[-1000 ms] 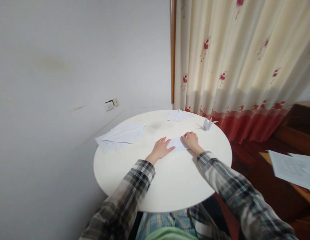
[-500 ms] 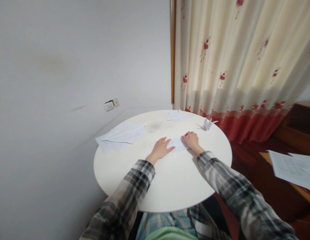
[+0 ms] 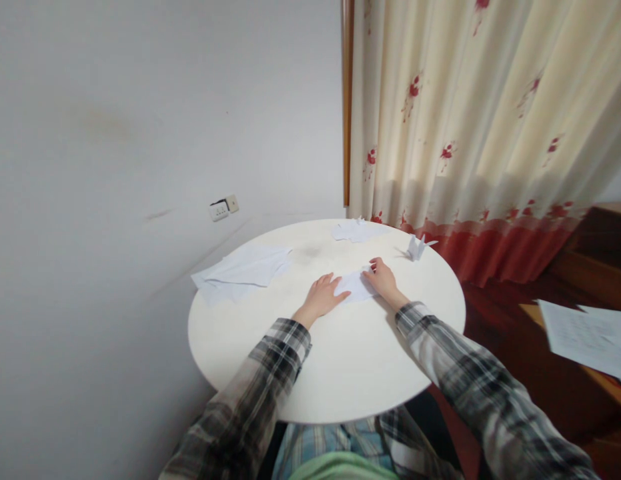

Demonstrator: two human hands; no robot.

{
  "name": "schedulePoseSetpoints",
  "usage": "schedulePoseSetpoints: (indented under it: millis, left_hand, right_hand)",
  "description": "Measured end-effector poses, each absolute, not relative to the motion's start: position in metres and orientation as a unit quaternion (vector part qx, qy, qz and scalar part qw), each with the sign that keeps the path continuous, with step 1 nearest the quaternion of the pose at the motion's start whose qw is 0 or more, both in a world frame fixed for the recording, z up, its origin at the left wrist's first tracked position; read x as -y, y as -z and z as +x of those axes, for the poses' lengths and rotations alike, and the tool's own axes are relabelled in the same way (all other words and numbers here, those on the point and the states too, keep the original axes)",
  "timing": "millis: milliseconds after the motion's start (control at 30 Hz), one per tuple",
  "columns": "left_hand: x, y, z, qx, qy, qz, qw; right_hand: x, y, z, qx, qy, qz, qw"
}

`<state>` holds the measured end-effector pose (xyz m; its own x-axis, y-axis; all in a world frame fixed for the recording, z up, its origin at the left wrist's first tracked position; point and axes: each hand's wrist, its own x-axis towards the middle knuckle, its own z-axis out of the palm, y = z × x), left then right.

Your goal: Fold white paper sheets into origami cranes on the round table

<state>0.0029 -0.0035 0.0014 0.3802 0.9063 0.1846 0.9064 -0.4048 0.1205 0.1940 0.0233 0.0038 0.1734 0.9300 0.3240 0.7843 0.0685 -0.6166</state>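
Observation:
A small white sheet of paper [image 3: 356, 285] lies on the round white table between my two hands. My left hand [image 3: 321, 297] rests flat on the tabletop with its fingers spread, thumb and fingertips over the paper's left side. At the far right corner, my right hand [image 3: 384, 279] has its thumb and fingers bent together, pinching the paper's edge; a small lifted bit of paper shows by the fingertips. The rest of the right edge is hidden under this hand.
A folded paper crane [image 3: 417, 248] stands at the table's right rim. Torn paper [image 3: 355, 231] lies at the far edge, and larger sheets [image 3: 245, 270] lie at the left. The wall borders the table's left; a curtain [image 3: 455, 133] hangs behind. Printed papers [image 3: 580, 333] are at the right.
My right hand's fingers have drawn up and slightly left, curling at the far right corner of the paper. My left hand has stayed in place.

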Motion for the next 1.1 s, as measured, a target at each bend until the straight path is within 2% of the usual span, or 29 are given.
schedulePoseSetpoints:
  millis: [433,633,1100]
  left_hand:
    - [0.005,-0.008,0.002,0.546,0.155,-0.822,0.039]
    - [0.004,-0.009,0.001,0.538,0.159,-0.828,0.008]
    - [0.0,-0.003,0.0,0.539,0.171,-0.825,0.007]
  right_hand:
    - [-0.03,0.004,0.193,0.676,-0.119,-0.61,0.396]
    - [-0.03,0.005,0.192,0.699,-0.138,-0.552,0.434]
    - [-0.018,-0.006,0.187,0.736,-0.144,-0.516,0.413]
